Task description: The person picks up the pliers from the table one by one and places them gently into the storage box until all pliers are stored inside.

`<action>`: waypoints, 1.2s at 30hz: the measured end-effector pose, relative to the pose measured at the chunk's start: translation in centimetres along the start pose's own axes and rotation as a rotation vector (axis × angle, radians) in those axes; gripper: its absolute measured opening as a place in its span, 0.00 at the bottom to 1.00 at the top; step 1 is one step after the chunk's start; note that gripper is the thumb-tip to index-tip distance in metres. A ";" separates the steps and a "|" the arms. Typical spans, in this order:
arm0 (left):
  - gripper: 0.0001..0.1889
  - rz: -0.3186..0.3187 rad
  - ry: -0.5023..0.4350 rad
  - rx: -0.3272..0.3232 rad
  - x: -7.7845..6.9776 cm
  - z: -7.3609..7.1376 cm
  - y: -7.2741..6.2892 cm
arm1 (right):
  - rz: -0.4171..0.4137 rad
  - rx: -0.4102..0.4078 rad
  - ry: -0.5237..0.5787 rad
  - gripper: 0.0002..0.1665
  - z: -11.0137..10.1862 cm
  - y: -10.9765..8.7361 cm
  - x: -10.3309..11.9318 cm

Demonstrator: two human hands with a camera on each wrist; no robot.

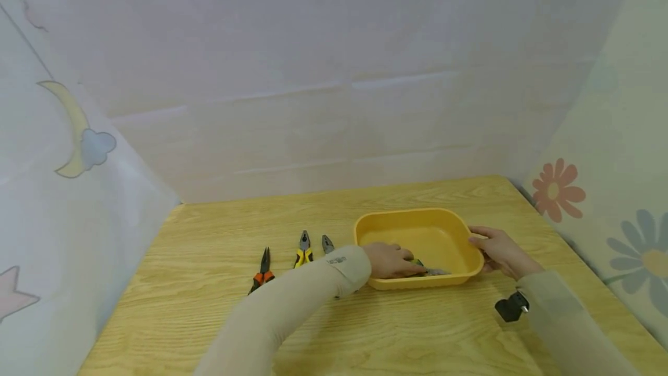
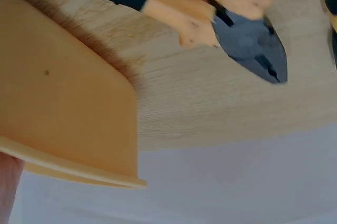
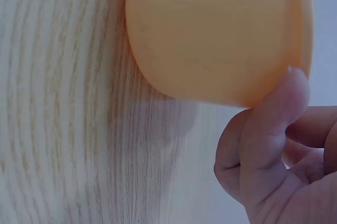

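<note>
The tray (image 1: 449, 242) stands on the table (image 1: 407, 329), at the right hand's (image 1: 500, 251) 9 o'clock; that hand pinches its rim at 3 o'clock. The left hand (image 1: 392, 260) reaches inside at 8 o'clock, over a tool (image 1: 436, 272); whether it grips this, I cannot tell. Three pliers (image 1: 305, 241) lie outside, toward 9 o'clock.

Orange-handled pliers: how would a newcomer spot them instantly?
On the wooden table, look left of the yellow tray in the head view. The orange-handled pliers are the leftmost tool. Unlike the yellow-handled pliers beside them, they have orange grips and a slim, pointed nose.
</note>
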State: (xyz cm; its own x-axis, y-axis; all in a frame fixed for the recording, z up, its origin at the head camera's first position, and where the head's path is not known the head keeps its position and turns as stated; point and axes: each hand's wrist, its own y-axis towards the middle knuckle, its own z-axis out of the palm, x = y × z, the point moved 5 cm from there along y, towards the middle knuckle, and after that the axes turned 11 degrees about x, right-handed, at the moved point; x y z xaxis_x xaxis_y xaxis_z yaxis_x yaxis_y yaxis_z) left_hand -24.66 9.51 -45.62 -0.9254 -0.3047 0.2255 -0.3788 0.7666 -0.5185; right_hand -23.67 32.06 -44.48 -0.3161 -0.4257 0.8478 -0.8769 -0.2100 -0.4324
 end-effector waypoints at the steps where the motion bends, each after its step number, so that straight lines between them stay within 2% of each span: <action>1: 0.26 -0.002 -0.035 -0.014 0.1 0.0 -0.1 | 0.000 0.001 -0.005 0.33 0.0 0.0 0.0; 4: 0.25 -0.016 -0.111 -0.061 0.5 -0.1 -0.4 | 0.008 -0.001 -0.005 0.33 0.0 0.1 -0.1; 8: 0.26 -0.068 -0.145 -0.122 0.8 -0.5 -1.6 | 0.006 -0.001 -0.008 0.33 -0.1 0.1 -0.2; 14: 0.25 -0.117 -0.104 -0.260 0.7 -1.1 -4.4 | -0.006 0.004 -0.008 0.33 -0.2 0.1 -0.3; 19: 0.24 -0.147 -0.110 -0.383 0.6 -0.7 -6.6 | -0.014 0.002 -0.021 0.33 -0.1 0.2 -0.4; 24: 0.24 -0.209 -0.147 -0.424 0.6 -0.1 -8.0 | -0.014 0.000 -0.020 0.33 -0.2 0.2 -0.4; 29: 0.25 -0.263 -0.086 -0.475 0.4 0.1 -9.3 | -0.016 0.009 -0.011 0.33 -0.2 0.1 -0.4; 36: 0.26 -0.281 -0.061 -0.595 0.5 0.7 -10.7 | -0.021 0.020 -0.011 0.34 -0.1 0.1 -0.4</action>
State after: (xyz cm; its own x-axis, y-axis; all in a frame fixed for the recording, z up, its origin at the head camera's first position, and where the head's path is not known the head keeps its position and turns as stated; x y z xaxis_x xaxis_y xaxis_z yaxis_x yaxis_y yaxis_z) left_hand -21.06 0.80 -40.56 -0.7983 -0.5568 0.2295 -0.5494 0.8294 0.1013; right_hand -23.65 32.28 -44.79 -0.2939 -0.4306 0.8534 -0.8759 -0.2362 -0.4208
